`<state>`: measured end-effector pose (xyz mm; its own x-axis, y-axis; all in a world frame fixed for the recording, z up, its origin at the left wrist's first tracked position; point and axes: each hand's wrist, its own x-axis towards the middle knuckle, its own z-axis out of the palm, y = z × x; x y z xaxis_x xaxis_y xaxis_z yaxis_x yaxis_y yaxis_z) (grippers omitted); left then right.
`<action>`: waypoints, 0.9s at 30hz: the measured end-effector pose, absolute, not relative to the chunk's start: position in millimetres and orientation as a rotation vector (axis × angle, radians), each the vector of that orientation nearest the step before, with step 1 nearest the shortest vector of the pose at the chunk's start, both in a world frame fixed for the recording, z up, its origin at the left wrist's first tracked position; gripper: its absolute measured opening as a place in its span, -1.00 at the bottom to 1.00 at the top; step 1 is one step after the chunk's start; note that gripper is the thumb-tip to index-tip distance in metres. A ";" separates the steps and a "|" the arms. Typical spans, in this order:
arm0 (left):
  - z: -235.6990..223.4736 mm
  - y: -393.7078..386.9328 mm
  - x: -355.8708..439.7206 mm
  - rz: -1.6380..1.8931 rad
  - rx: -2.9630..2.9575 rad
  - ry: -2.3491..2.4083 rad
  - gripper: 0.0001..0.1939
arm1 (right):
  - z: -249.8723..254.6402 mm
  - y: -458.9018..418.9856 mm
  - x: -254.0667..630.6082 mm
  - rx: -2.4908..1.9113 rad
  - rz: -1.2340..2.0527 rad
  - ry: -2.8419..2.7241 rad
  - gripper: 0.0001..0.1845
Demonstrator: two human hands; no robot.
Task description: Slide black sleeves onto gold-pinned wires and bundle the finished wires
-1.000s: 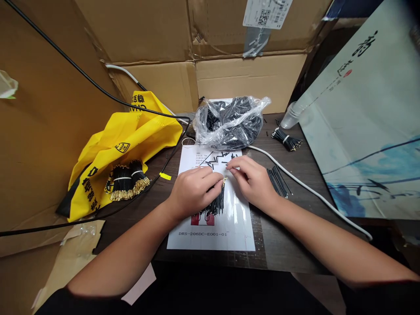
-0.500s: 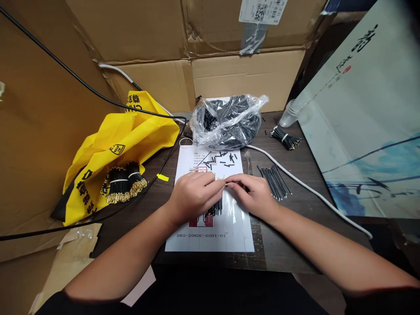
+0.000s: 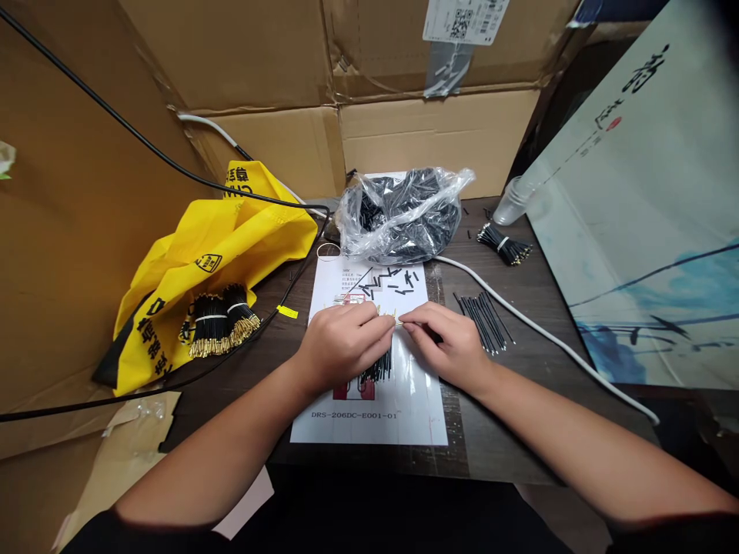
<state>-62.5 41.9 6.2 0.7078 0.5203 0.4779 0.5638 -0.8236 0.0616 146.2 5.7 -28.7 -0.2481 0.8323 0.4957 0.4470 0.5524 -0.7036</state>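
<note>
My left hand (image 3: 347, 342) is closed in a pinch above the printed sheet (image 3: 424, 419). Opposite it, my right hand (image 3: 453, 342) also pinches, its fingertips almost meeting the left ones. Between them shows a small pale-gold end of a thin gold-tipped wire (image 3: 399, 322); the rest of it is hidden by the fingers. Under the left hand, black wires (image 3: 378, 368) lie on the sheet, their gold tips (image 3: 388, 312) pointing away from me. Short black sleeves (image 3: 404, 282) are scattered on the sheet's upper part. Right of my right hand lies a row of loose black wires (image 3: 483, 322).
Behind the sheet sits a clear plastic bag (image 3: 404, 219) of black pieces. Bundled gold-tipped wires (image 3: 222, 323) rest on a yellow bag (image 3: 190, 231) at left. At right are another wire bundle (image 3: 503, 245), clear plastic cups (image 3: 513, 201) and a white cable (image 3: 536, 327). Cardboard (image 3: 433, 127) walls the back.
Both hands stay nearly in place, still fingertip to fingertip, with only a slight shift of the right fingers. The whole view has moved very slightly.
</note>
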 end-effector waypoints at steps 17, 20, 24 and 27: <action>2.0 42.8 -62.3 -0.695 -2.835 -0.896 -0.79 | -27.6 7.4 146.9 -1.043 0.553 -1.916 -0.80; 1.6 42.9 -61.9 -0.685 -2.868 -0.891 -0.79 | -28.2 7.1 147.0 -1.046 0.547 -1.914 -0.82; 0.5 42.6 -60.8 -0.757 -2.887 -0.911 -0.82 | -29.5 5.8 146.8 -1.127 0.486 -1.858 -0.92; -1.2 42.2 -60.0 -0.829 -2.915 -0.929 -0.84 | -28.9 4.9 146.7 -1.147 0.507 -1.828 -0.96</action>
<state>-60.0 42.2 -1.2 0.6914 0.5464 0.4726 0.5316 -0.8278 0.1794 146.7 4.9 -28.9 -0.1733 0.8660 0.4690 0.5009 0.4875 -0.7151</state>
